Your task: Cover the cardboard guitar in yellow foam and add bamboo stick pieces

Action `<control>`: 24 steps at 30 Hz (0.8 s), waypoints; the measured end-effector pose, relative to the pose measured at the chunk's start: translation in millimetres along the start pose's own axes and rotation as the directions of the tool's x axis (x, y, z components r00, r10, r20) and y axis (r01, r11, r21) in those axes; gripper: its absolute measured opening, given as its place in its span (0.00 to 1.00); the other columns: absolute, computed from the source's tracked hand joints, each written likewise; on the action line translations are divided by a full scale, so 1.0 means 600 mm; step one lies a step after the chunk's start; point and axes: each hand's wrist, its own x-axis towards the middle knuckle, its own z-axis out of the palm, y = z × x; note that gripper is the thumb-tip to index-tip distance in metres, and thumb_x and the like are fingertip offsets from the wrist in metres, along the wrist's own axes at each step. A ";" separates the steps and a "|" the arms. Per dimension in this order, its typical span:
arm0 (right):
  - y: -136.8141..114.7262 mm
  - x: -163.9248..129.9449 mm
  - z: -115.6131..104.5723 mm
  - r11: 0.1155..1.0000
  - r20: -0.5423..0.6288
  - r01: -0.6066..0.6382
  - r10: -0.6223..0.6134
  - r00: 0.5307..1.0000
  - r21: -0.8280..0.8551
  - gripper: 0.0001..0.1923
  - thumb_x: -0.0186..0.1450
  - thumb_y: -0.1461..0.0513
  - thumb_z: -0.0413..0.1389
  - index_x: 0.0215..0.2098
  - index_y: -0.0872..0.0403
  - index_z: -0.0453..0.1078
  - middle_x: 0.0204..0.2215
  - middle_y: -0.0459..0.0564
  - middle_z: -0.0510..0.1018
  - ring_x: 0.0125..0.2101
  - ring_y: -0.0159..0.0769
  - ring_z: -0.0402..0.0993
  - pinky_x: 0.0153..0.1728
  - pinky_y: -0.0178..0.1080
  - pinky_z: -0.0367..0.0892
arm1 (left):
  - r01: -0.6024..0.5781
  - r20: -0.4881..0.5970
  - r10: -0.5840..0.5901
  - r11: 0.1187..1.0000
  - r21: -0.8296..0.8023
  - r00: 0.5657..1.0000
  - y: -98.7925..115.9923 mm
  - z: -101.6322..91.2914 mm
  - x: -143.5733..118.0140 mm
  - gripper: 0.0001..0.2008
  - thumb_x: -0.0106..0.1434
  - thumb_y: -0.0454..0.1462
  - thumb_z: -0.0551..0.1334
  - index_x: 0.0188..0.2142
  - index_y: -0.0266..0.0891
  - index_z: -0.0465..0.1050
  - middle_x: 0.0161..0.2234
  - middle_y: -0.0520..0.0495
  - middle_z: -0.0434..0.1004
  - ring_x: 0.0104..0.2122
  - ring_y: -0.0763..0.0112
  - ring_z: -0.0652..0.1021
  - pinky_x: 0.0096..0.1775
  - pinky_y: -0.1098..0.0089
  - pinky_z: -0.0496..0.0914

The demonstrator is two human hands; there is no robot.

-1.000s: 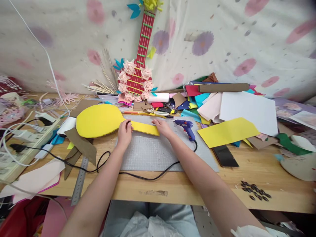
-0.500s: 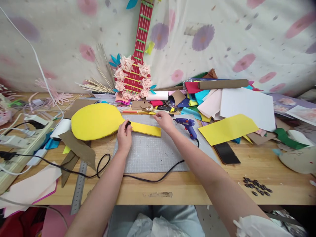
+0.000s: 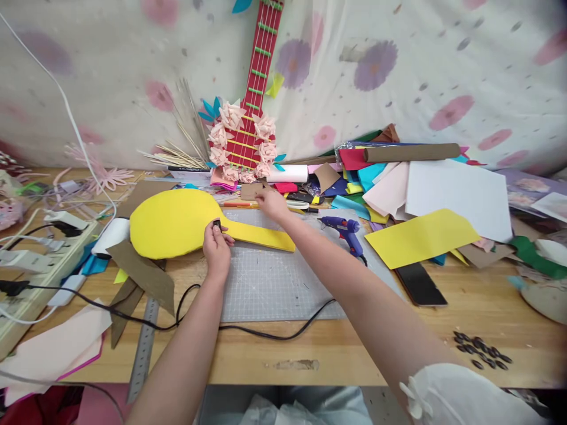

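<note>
Pinching a small dark piece (image 3: 217,224) between thumb and fingers, our left hand (image 3: 217,241) touches the near edge of the yellow guitar-like shape (image 3: 175,224) where its body narrows to the neck — a good spot, we judge, for steadying both ends. The shape lies flat at left, body mostly off the cutting mat (image 3: 270,286) and neck across the mat's upper part, probably for want of room.

Our right hand (image 3: 271,203) reaches beyond the mat, fingertips bent near a brown scrap (image 3: 250,190); whether they grip anything we cannot tell.

Right of the neck, on the mat, lies the glue gun (image 3: 348,228), nozzle turned inward — likely parked so for easy grasping. Further right, a yellow sheet (image 3: 420,237) overlaps a phone (image 3: 420,285).

Near the desk's front edge sit the dark ovals (image 3: 479,343), loosely clustered, perhaps so none stray. Behind everything we note a red model guitar (image 3: 241,147), stood upright, presumably sparing its pale flowers from crushing.
</note>
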 end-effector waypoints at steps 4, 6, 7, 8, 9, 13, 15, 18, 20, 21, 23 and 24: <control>0.062 -0.012 -0.031 0.979 -0.026 -0.166 0.164 0.986 -0.122 0.17 0.63 0.65 0.45 0.46 0.52 0.69 0.44 0.53 0.75 0.45 0.41 0.69 0.42 0.38 0.63 | -0.002 0.010 0.002 1.000 0.002 1.000 0.000 0.006 0.000 0.13 0.64 0.44 0.50 0.42 0.38 0.63 0.30 0.52 0.66 0.18 0.84 0.69 0.19 0.80 0.66; 0.084 -0.024 -0.040 0.962 0.036 -0.202 0.212 0.977 -0.186 0.16 0.62 0.66 0.47 0.47 0.55 0.68 0.45 0.57 0.74 0.46 0.42 0.69 0.43 0.39 0.62 | -0.008 0.012 0.007 1.000 0.014 1.000 0.000 0.007 -0.001 0.14 0.64 0.44 0.50 0.42 0.38 0.63 0.30 0.51 0.66 0.18 0.84 0.69 0.19 0.79 0.66; 0.091 -0.031 -0.043 0.954 0.034 -0.215 0.227 0.973 -0.210 0.17 0.61 0.66 0.47 0.48 0.57 0.66 0.46 0.59 0.72 0.46 0.43 0.69 0.43 0.39 0.62 | -0.012 0.010 0.012 1.000 0.020 1.000 0.000 0.007 -0.001 0.14 0.64 0.44 0.51 0.43 0.38 0.64 0.30 0.51 0.67 0.18 0.84 0.69 0.20 0.79 0.66; 0.096 -0.039 -0.046 0.946 0.011 -0.227 0.236 0.972 -0.233 0.18 0.61 0.67 0.47 0.50 0.60 0.63 0.47 0.62 0.71 0.47 0.44 0.68 0.44 0.39 0.62 | -0.018 0.009 0.018 1.000 0.026 1.000 -0.001 0.007 -0.001 0.14 0.64 0.44 0.51 0.43 0.38 0.64 0.31 0.51 0.67 0.18 0.83 0.69 0.20 0.79 0.66; 0.099 -0.046 -0.048 0.937 -0.021 -0.239 0.242 0.970 -0.257 0.19 0.61 0.68 0.48 0.51 0.62 0.61 0.47 0.64 0.70 0.48 0.44 0.68 0.44 0.40 0.62 | -0.029 0.009 0.029 0.999 0.033 1.000 -0.002 0.007 -0.001 0.14 0.63 0.44 0.52 0.43 0.38 0.64 0.31 0.50 0.67 0.19 0.83 0.69 0.20 0.79 0.66; 0.110 -0.065 -0.050 0.899 0.038 -0.286 0.316 0.948 -0.333 0.19 0.61 0.68 0.48 0.51 0.65 0.59 0.44 0.69 0.71 0.47 0.47 0.69 0.44 0.42 0.62 | -0.099 0.016 0.098 0.993 0.066 0.995 -0.006 0.007 -0.003 0.14 0.61 0.43 0.55 0.44 0.38 0.66 0.35 0.48 0.69 0.23 0.81 0.70 0.24 0.78 0.68; 0.116 -0.068 -0.047 0.889 0.098 -0.289 0.343 0.934 -0.355 0.19 0.61 0.68 0.47 0.51 0.65 0.59 0.43 0.70 0.72 0.46 0.48 0.70 0.43 0.42 0.63 | -0.110 0.023 0.108 0.991 0.072 0.994 -0.007 0.008 -0.004 0.14 0.60 0.42 0.56 0.43 0.37 0.66 0.34 0.48 0.70 0.23 0.80 0.70 0.25 0.77 0.69; 0.118 -0.065 -0.044 0.883 0.097 -0.256 0.317 0.943 -0.393 0.18 0.61 0.69 0.47 0.50 0.64 0.60 0.45 0.70 0.72 0.48 0.47 0.69 0.43 0.42 0.63 | -0.078 0.033 0.077 0.996 0.038 0.997 -0.006 0.009 -0.007 0.15 0.60 0.42 0.56 0.43 0.37 0.66 0.32 0.49 0.70 0.22 0.80 0.70 0.25 0.77 0.69; 0.114 -0.060 -0.049 0.879 0.110 -0.250 0.318 0.942 -0.407 0.19 0.60 0.69 0.48 0.50 0.65 0.60 0.45 0.69 0.72 0.48 0.47 0.70 0.43 0.42 0.64 | -0.052 0.041 0.052 0.999 0.007 0.998 -0.005 0.009 -0.008 0.15 0.59 0.42 0.57 0.44 0.37 0.66 0.32 0.49 0.70 0.22 0.80 0.69 0.24 0.76 0.69; 0.112 -0.056 -0.054 0.876 0.119 -0.251 0.325 0.938 -0.411 0.20 0.60 0.69 0.50 0.51 0.65 0.59 0.44 0.69 0.72 0.47 0.47 0.70 0.43 0.43 0.64 | -0.042 0.046 0.042 0.999 -0.002 0.998 -0.005 0.009 -0.008 0.15 0.59 0.42 0.57 0.44 0.37 0.66 0.32 0.49 0.70 0.21 0.80 0.69 0.24 0.76 0.69; 0.108 -0.048 -0.073 0.877 0.138 -0.235 0.318 0.938 -0.419 0.25 0.57 0.69 0.53 0.53 0.65 0.58 0.43 0.69 0.73 0.46 0.48 0.71 0.41 0.43 0.65 | -0.031 0.062 0.031 1.000 -0.004 0.998 -0.006 0.009 -0.009 0.15 0.59 0.42 0.57 0.43 0.37 0.67 0.30 0.49 0.70 0.21 0.80 0.70 0.25 0.76 0.69; 0.107 -0.044 -0.087 0.883 0.165 -0.220 0.310 0.936 -0.414 0.27 0.56 0.69 0.55 0.53 0.65 0.57 0.42 0.68 0.74 0.44 0.48 0.72 0.40 0.43 0.66 | -0.031 0.072 0.031 1.000 0.002 0.997 -0.007 0.009 -0.009 0.15 0.59 0.42 0.57 0.43 0.37 0.67 0.30 0.49 0.70 0.22 0.80 0.70 0.25 0.76 0.69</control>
